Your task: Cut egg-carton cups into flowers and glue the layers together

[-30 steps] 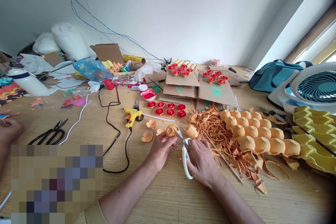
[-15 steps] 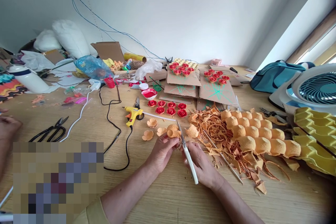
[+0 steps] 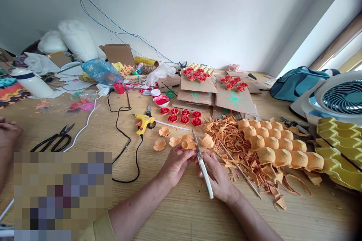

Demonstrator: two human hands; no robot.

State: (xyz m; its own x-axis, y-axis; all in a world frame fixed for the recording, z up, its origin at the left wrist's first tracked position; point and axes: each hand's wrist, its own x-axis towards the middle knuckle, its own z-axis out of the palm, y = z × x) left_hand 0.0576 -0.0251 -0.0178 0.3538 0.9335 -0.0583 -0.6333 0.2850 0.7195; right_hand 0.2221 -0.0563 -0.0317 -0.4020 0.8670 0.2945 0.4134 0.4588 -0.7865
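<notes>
Pinched in left hand [image 3: 177, 162], just below frame centre: orange cup [image 3: 190, 145], seemingly mid-trim. Gripped in right hand [image 3: 217, 179]: white-handled scissors [image 3: 206, 179]. Apparently done: red roses [image 3: 184, 120] near centre, petal cups [image 3: 159, 145] lower left of centre. Uncut: egg tray [image 3: 283, 156], right.

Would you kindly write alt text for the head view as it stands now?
A person's left hand holds an orange cup-shaped piece while the right hand holds white-handled scissors beside it, over a wooden table. Around them are red flowers, a yellow glue gun, orange scraps and an orange egg tray.
</notes>
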